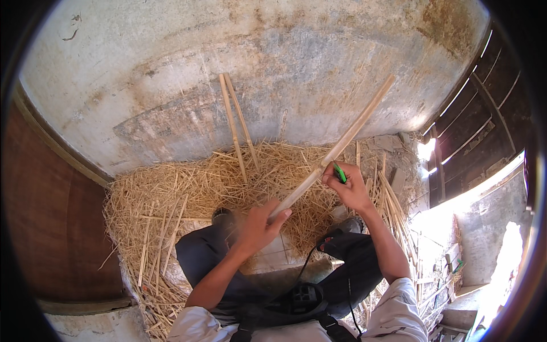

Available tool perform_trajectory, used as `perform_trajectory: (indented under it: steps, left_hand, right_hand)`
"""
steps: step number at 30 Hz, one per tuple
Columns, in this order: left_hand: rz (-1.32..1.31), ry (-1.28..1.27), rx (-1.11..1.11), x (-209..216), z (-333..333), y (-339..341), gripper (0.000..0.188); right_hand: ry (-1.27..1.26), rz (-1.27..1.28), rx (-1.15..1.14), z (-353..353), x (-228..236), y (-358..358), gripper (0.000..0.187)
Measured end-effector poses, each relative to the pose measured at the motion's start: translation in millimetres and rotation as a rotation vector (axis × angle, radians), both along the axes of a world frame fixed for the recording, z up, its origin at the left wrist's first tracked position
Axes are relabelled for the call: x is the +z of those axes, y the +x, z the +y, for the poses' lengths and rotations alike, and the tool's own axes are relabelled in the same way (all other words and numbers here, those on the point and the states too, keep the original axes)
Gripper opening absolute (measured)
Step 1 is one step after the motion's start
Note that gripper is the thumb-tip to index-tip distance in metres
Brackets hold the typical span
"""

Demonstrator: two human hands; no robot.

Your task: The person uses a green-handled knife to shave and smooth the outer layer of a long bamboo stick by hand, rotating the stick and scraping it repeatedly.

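Note:
A long split bamboo strip (pixel 360 121) slants up from my lap toward the far right, its far end in front of the wall. My left hand (pixel 263 227) is closed around its near end, thumb on top. Near a joint about midway along the strip is my right hand (pixel 348 187), closed on a small bright green handheld tool (pixel 340 173). Its working end is hidden by the fingers and the strip, so its exact kind does not show. The right fingers are right beside the strip; whether they touch it is unclear.
Two thin bamboo strips (pixel 232 117) lean on the stained wall (pixel 188 51). Straw-like shavings (pixel 171 171) cover the floor around my feet. Long cut strips (pixel 393 214) lie at the right, near a dark slatted panel (pixel 478 119). A brown wooden board (pixel 57 222) stands at the left.

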State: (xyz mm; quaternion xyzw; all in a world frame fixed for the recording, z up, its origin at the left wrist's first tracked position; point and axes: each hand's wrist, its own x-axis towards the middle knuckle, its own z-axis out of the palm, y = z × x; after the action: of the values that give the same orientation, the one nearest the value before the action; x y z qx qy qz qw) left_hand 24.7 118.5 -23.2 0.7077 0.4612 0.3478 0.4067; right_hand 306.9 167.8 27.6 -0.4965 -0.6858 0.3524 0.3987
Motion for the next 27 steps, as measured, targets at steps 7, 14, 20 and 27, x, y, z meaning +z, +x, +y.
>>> perform_trajectory:
  steps: [7, 14, 20, 27]
  left_hand:
    - [-0.036, -0.056, -0.045, 0.1, 2.3, -2.1, 0.033]
    - [-0.082, -0.100, -0.028, -5.7, 4.8, -0.9, 0.034]
    - [-0.249, -0.215, 0.010, -11.6, 4.8, 1.8, 0.032]
    - [-0.270, -0.218, 0.025, -6.2, 2.9, 4.2, 0.031]
  right_hand:
    - [-0.294, 0.420, 0.118, 3.3, 2.0, 13.0, 0.004]
    - [-0.098, 0.124, 0.163, 7.9, -1.3, 19.4, 0.017]
    - [0.203, -0.329, 0.023, 4.3, 6.4, 12.1, 0.035]
    - [0.344, -0.388, -0.080, -8.4, 15.7, -9.6, 0.040]
